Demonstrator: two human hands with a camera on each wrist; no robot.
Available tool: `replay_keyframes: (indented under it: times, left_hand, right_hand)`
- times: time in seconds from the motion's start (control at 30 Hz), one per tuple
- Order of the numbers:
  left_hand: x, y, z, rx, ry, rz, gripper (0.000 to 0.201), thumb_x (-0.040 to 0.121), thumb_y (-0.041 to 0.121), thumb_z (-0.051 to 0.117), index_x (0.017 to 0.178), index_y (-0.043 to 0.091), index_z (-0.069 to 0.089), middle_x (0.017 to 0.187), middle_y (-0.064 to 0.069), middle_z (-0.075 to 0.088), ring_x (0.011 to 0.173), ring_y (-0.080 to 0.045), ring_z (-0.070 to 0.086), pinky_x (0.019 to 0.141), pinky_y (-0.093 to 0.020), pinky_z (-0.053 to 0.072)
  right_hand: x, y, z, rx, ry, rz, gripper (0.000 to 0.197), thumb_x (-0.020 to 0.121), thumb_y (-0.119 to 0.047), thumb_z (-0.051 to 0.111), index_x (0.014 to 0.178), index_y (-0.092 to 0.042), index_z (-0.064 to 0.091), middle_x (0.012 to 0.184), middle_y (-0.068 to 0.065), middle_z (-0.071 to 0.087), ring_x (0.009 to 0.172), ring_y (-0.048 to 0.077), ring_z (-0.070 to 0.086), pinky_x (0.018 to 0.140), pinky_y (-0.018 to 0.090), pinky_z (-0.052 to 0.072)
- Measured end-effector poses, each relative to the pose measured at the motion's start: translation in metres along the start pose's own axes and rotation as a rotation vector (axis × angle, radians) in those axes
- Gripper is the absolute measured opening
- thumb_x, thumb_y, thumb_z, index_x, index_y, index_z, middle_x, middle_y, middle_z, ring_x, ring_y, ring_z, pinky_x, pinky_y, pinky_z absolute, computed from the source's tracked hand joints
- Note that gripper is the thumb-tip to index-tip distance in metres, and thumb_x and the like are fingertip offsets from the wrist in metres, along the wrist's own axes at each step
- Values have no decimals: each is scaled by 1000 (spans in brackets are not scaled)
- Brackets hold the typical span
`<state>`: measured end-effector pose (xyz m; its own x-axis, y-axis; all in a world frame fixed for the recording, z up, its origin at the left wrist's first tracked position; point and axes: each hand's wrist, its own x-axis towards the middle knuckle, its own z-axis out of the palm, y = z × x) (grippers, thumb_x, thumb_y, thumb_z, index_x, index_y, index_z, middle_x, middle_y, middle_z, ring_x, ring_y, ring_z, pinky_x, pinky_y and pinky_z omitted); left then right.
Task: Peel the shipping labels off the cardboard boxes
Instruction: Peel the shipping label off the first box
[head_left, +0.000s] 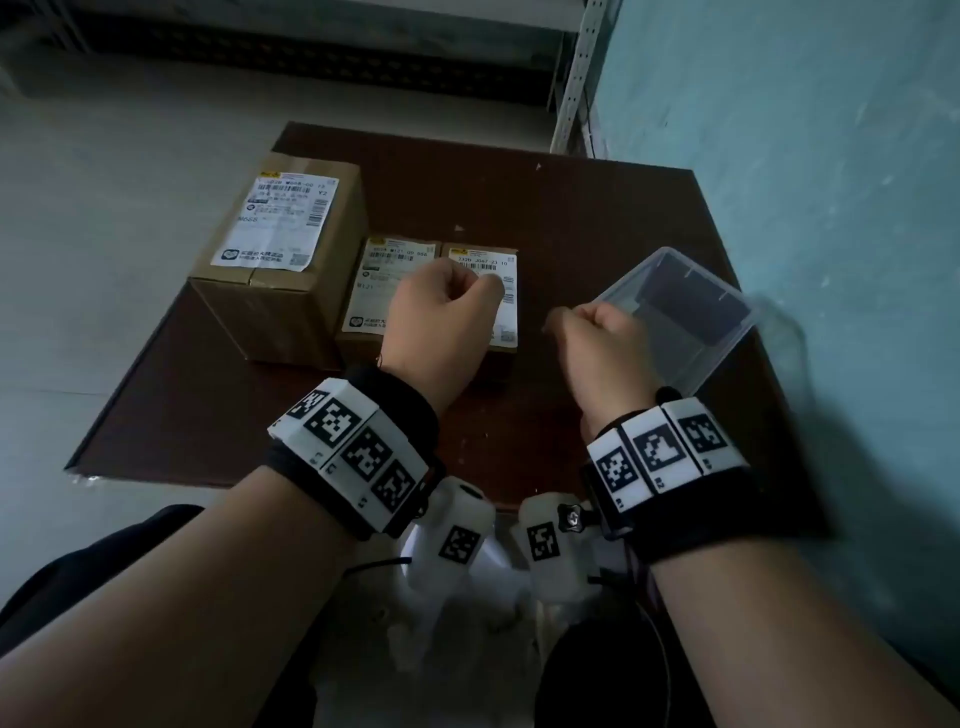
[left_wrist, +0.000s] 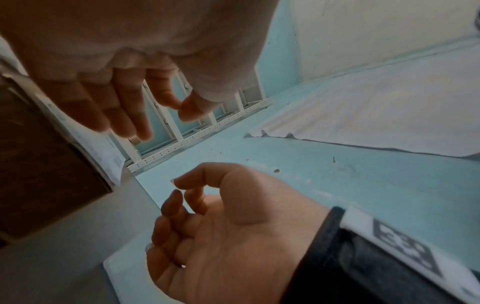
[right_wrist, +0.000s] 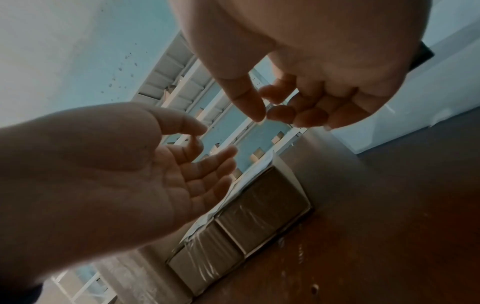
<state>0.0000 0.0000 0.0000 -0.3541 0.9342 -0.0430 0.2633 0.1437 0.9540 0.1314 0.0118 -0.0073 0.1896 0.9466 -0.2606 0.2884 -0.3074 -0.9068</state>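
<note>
Three brown cardboard boxes are sitting in a row toward the far-left corner of the dark brown board on the floor: a large tall box at the left edge, a small middle box touching it, and a small right-hand box just beside that, each bearing a white printed shipping label still lying flat on its top. The person's left hand is hovering over the right-hand box's white label, fingers loosely curled with thumb and forefinger nearly meeting, and the wrist views are showing nothing pinched between them. The right hand is hanging over the bare board near the right edge, also loosely curled and empty, just in front of a clear rectangular plastic tub sitting tilted there. The peel is judged not yet begun. The chief risk is tearing: no label corner appears lifted, so a hurried pull would likely be ripping the paper or stripping the cardboard surface. The small box is light and unheld, so it may be lifting or sliding with the label unless the right hand is bracing it. The tilted tub may be tipping if the right wrist is brushing it.
</note>
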Motion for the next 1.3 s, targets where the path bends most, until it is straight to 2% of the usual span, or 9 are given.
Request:
replay_keyframes:
  times: [0.13,0.37,0.7,0.83,0.9,1.0,1.07,1.2,1.3]
  left_hand:
    - [2,-1,3,-19,-15,4,29,95,27,61,103,-1,66,100,-20,71,75,-14,59,65,-29,51]
    - [1,0,-1,-28,-42,-16,22,97,27,56,90,10,68,53,12,44,48,-6,43,47,-23,38]
    - [1,-6,-3,214,-216,77,31,102,14,50,126,18,69,117,0,70,97,-9,66,77,-21,55]
    - [1,-5,-2,154,-279,25,31,96,12,53,121,17,71,106,-1,73,97,-15,71,87,-43,61]
    - [-1,-4,-2,133,-293,38,30,96,11,52,120,16,70,99,-2,75,89,-16,73,82,-45,63]
    - [-1,-4,-1,139,-236,90,30,97,13,54,123,17,68,110,0,73,91,-9,69,78,-34,59]
    - [0,-4,-1,123,-214,92,35,97,16,55,131,18,62,122,0,69,93,-8,69,79,-31,60]
    - [-1,-3,1,28,-218,-2,45,96,18,58,141,17,51,105,8,68,81,-8,69,78,-39,63]
    - [-3,-3,4,-95,-182,-47,41,92,17,59,133,17,54,102,1,73,89,-19,75,82,-52,62]
  right_hand:
    - [8,2,-8,37,62,6,3,99,-18,65,97,-16,66,71,-4,53,61,9,48,56,26,41]
    - [4,4,-6,60,39,-40,15,102,-16,63,115,-13,72,86,-7,64,70,1,54,44,5,38]
    - [-2,6,10,75,-109,-8,40,106,-26,63,145,-20,59,116,-9,61,81,-6,51,52,3,40]
    - [-3,6,15,112,-152,50,47,108,-28,60,152,-18,51,127,-2,62,91,1,57,62,12,44]
    - [-3,7,16,142,-143,77,48,108,-28,60,153,-17,49,133,2,65,97,7,62,67,17,47]
    - [-1,8,13,211,-112,127,51,109,-25,58,157,-16,43,113,-8,62,79,-4,51,45,2,37]
    - [0,8,10,202,-108,144,59,110,-24,56,164,-15,35,121,-5,59,74,-6,41,41,-1,33]
    - [1,5,7,160,-127,152,64,111,-24,55,169,-13,28,150,6,55,72,-5,37,40,-2,32]
    - [6,12,8,78,-133,135,58,111,-26,54,165,-11,38,149,4,59,90,5,55,47,6,35]
